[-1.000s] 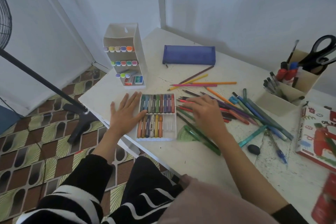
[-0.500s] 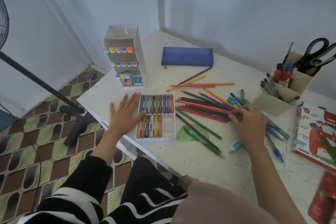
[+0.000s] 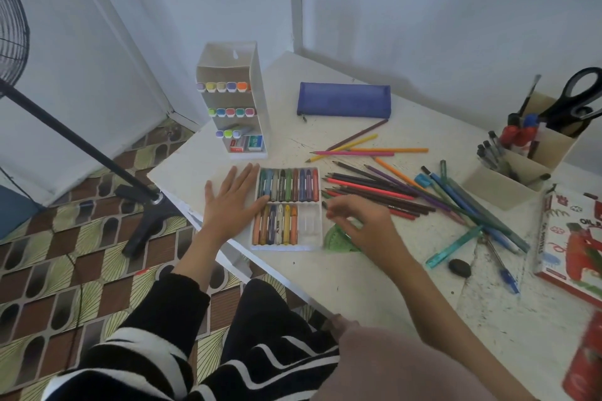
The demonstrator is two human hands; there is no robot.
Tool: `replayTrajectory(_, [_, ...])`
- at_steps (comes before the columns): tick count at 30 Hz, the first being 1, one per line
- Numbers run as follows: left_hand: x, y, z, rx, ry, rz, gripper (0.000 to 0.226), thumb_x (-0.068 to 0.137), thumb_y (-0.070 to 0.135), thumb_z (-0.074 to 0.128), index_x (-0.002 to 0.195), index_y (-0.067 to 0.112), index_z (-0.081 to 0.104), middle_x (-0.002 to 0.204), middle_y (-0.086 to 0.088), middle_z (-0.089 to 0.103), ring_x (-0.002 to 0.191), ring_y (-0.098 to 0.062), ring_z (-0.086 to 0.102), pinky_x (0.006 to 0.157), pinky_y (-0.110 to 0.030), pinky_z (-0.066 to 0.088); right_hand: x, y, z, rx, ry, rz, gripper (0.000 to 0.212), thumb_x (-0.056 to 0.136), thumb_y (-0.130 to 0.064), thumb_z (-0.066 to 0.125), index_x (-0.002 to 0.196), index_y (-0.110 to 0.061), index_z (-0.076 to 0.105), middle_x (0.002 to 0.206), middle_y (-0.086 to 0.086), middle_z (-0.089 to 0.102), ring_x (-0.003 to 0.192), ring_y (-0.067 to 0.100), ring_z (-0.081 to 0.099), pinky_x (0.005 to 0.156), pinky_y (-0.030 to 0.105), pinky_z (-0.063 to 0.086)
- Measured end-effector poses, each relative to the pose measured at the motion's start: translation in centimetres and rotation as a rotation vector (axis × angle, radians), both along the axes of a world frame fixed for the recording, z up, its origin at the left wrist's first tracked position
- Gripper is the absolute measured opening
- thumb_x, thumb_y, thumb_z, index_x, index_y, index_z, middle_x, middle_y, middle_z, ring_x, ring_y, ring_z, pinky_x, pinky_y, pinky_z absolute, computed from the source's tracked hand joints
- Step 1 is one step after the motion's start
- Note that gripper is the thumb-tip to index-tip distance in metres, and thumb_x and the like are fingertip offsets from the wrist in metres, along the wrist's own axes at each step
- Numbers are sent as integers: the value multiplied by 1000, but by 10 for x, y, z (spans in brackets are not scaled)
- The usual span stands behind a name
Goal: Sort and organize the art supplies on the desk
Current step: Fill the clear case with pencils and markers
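White crayon tray (image 3: 310, 225) sits at the desk's (image 3: 358, 286) near edge; the left hand (image 3: 229, 207) lies flat beside it, while the right hand (image 3: 361, 221) has returned from the coloured pencils (image 3: 374, 187), fingers curled, grip unclear

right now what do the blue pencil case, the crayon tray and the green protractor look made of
Blue pencil case: likely woven fabric or mesh, matte and soft-edged, zipped at its left end.
Crayon tray: thin moulded plastic, white and slightly glossy; its empty slots look clear.
Green protractor: probably rigid translucent plastic, since light shows through it.
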State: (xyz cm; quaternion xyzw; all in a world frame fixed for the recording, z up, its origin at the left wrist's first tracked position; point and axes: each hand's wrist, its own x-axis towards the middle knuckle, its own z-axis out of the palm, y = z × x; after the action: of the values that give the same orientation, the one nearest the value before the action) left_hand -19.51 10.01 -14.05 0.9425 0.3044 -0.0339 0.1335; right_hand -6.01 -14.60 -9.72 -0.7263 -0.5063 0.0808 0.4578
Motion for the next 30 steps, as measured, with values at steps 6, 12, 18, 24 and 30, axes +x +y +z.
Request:
replayTrajectory(6, [0, 0, -1, 8, -4, 3, 74, 83, 69, 10, 148, 40, -10, 158, 19, -8, 145, -8, -13, 113, -55, -9, -17, 28, -22, -117, -372, 276, 22, 74, 1, 73, 93, -9, 67, 111, 7, 64, 101, 19, 61, 83, 27, 53])
replayTrajectory(12, [1, 0, -2, 15, 3, 4, 77, 80, 73, 6, 148, 40, -11, 158, 18, -8, 145, -8, -12, 114, -56, -7, -15, 32, -28, -119, -455, 273, 25, 74, -3, 75, 97, -10, 69, 109, 7, 66, 105, 24, 59, 89, 32, 51])
replayTrajectory(18, [1, 1, -2, 18, 0, 5, 76, 82, 70, 8, 149, 39, -10, 158, 17, -7, 145, -9, -13, 114, -55, -7, -15, 30, -33, -119, -533, 218, 27, 74, -5, 75, 98, -15, 68, 111, 2, 67, 105, 23, 60, 83, 40, 52])
replayTrajectory(24, [1, 1, -2, 13, -4, 2, 77, 80, 73, 5, 148, 40, -10, 158, 17, -7, 145, -8, -12, 113, -55, -8, -12, 24, -31, -62, -565, 118, 26, 71, 0, 74, 93, -13, 69, 102, 2, 69, 98, 22, 60, 79, 36, 50])
replayTrajectory(30, [1, -1, 1, 8, -4, 2, 75, 82, 68, 10, 149, 38, -10, 158, 16, -7, 146, -10, -12, 113, -55, -9, -12, 21, -36, -123, -577, 104, 27, 73, -4, 71, 98, -16, 70, 103, 0, 69, 97, 20, 59, 78, 35, 49])
